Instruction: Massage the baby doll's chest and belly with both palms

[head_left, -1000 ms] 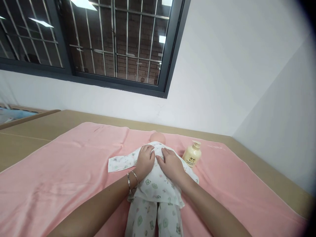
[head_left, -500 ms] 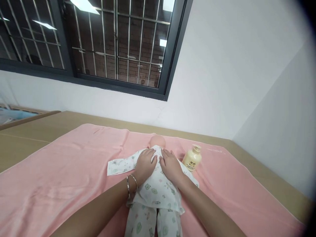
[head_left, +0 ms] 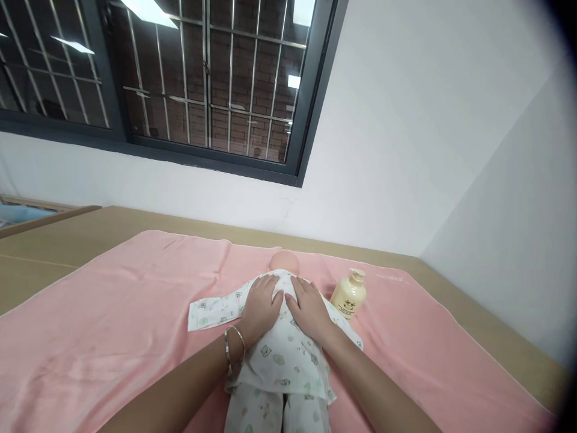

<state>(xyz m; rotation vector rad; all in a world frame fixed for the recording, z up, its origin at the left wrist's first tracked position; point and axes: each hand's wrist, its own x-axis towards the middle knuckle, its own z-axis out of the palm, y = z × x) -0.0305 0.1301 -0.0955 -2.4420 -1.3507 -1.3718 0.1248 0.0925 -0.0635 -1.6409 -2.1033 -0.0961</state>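
A baby doll (head_left: pixel 288 349) in white pyjamas with a small green print lies stretched out, its bald head (head_left: pixel 284 262) at the far end and its legs toward me. No face shows on it. My left hand (head_left: pixel 262 304) rests flat on the left side of its upper body, fingers pointing to the head. On the other side my right hand (head_left: pixel 309 308) lies the same way, its thumb spread out. Both hands are open and grip nothing. One pyjama sleeve (head_left: pixel 214 311) reaches out to the left. The other is partly behind my right forearm.
A pale yellow pump bottle (head_left: pixel 350 294) stands just right of the doll. Under everything spreads a pink sheet (head_left: pixel 112 313) over a wooden surface (head_left: pixel 148 218). White walls (head_left: pixel 396 132) and a dark-framed barred window (head_left: pixel 293 171) rise behind.
My view has shifted slightly. Both hands stay flat on the doll, and my right thumb now sits further from its fingers. The bottle and doll look otherwise the same.
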